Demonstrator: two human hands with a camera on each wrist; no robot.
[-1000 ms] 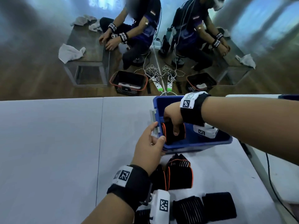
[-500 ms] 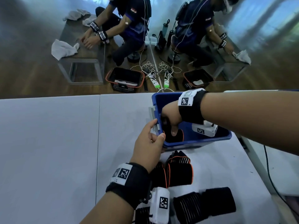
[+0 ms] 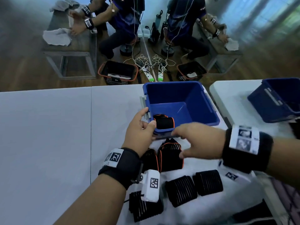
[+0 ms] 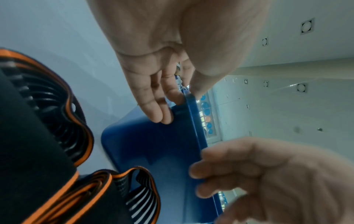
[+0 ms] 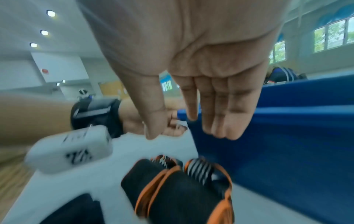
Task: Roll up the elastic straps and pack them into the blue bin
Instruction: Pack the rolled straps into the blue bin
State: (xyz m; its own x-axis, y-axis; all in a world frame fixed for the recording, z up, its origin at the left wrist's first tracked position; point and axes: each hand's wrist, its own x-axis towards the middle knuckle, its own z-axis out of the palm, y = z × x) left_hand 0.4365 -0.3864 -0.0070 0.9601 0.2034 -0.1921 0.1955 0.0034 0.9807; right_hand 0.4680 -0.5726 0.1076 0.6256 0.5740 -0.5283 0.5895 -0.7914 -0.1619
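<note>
The blue bin [image 3: 186, 95] stands on the white table [image 3: 48, 143]. One rolled black strap with orange edging [image 3: 164, 122] lies in its near-left corner. My left hand [image 3: 146, 124] pinches the bin's near-left rim, thumb inside and fingers on the outer wall [image 4: 162, 116]. My right hand [image 3: 180, 143] hovers just in front of the bin with relaxed fingers [image 5: 220, 128] and holds nothing. Below it two unrolled orange-edged straps [image 3: 168, 158] lie on the table. Nearer me are three plain black ribbed straps [image 3: 181, 190].
A second blue bin [image 3: 276, 101] sits on a neighbouring table [image 3: 230, 95] to the right, across a narrow gap. Beyond the table's far edge people work at benches, with black baskets [image 3: 118, 72] and cables on the wooden floor.
My right hand let go of the rolled strap inside the bin, came out and moved toward me over the loose straps. My left hand stayed on the bin's corner.
</note>
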